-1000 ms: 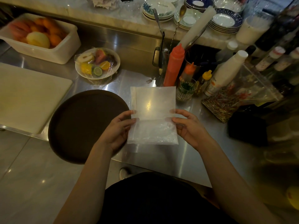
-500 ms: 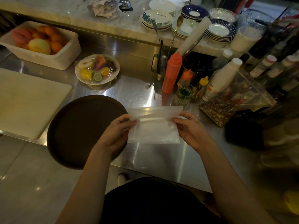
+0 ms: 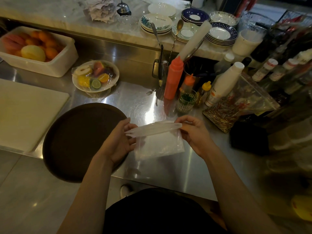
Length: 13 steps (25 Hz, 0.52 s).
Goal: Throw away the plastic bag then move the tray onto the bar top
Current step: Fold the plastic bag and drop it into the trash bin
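Currently the steel table (image 3: 168,169) carries everything at working level, with the marble bar top (image 3: 55,16) raised behind it along the far edge. A white cutting board (image 3: 25,112) lies at the left. The round dark tray (image 3: 74,141) sits flat just right of the board, its near edge overhanging the table's front. A white tub of fruit (image 3: 55,65) stands at back left, a film-wrapped plate of cut fruit (image 3: 94,76) just right of it. Stacked plates (image 3: 219,33) sit on the bar top at the right. A clear bag of mixed bits (image 3: 236,105) slumps at right, near a white bottle (image 3: 224,83) and a red squeeze bottle (image 3: 173,78).

The plastic bag (image 3: 158,142) is held above the table, just right of the tray, its top part folded over into a band across the front. The left hand (image 3: 118,142) pinches the band's left end, thumb and fingers closed on the bag. The right hand (image 3: 194,132) pinches the right end, also clamped on it. Left hand overlaps the tray's right rim in view; contact with the tray cannot be told.
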Available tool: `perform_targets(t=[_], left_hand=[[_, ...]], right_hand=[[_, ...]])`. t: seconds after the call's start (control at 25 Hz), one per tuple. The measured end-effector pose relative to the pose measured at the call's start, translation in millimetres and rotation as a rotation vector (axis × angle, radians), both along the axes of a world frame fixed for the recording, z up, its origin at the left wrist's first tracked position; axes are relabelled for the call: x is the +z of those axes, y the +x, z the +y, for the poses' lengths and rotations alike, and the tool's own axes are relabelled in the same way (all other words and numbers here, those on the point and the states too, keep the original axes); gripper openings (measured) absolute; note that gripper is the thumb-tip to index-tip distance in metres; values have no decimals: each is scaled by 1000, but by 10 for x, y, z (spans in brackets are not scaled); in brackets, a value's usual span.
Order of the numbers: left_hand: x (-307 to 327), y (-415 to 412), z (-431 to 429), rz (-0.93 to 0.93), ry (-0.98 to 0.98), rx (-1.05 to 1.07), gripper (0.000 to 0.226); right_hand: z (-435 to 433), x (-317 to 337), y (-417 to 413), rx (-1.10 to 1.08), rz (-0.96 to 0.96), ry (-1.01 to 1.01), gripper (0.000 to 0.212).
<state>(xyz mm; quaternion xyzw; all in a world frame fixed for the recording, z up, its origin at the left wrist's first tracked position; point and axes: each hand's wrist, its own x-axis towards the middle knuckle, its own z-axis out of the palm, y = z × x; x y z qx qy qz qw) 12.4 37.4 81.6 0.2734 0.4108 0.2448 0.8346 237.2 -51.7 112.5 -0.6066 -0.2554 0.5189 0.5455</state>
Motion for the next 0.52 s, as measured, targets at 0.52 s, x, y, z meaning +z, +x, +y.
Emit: perform_targets(t=[0.52], left_hand=[[8, 28, -55, 122, 135, -135, 53]], right_hand=[[-29, 81, -20, 15, -42, -32, 21]])
